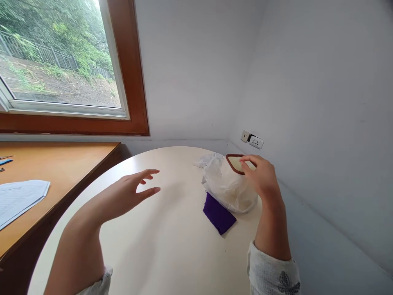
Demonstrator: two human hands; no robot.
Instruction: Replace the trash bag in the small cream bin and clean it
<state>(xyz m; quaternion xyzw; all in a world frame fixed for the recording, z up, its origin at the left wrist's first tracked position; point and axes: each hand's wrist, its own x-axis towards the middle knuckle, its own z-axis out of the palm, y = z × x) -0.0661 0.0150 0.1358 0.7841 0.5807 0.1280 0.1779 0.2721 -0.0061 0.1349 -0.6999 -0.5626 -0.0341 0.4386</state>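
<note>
My left hand (130,191) is free, its thumb spread from loosely curved fingers, above the table to the left of the crumpled white plastic bag (225,186). My right hand (260,176) is bent at the bag's far right side, thumb and fingertips drawn close together in front of a brown-rimmed piece (235,163) with a pale greenish middle. I cannot tell whether I am gripping that piece or only have my fingers over it; it shows at the far right edge of the bag, partly covered by my hand.

A purple cloth (219,214) lies on the near side of the bag, its far edge meeting the bag's edge. The pale, rounded table (175,262) is under the bag and reaches well out to its left. My right sleeve (272,272), whitish with a dark motif, is nearer me than the bag.

Beyond the bag, to its right, a white socket (256,142) sits on the wall. Well to the bag's left are a wooden desk (82,162) with papers (21,198) and, higher up, a brown-framed window (61,61).
</note>
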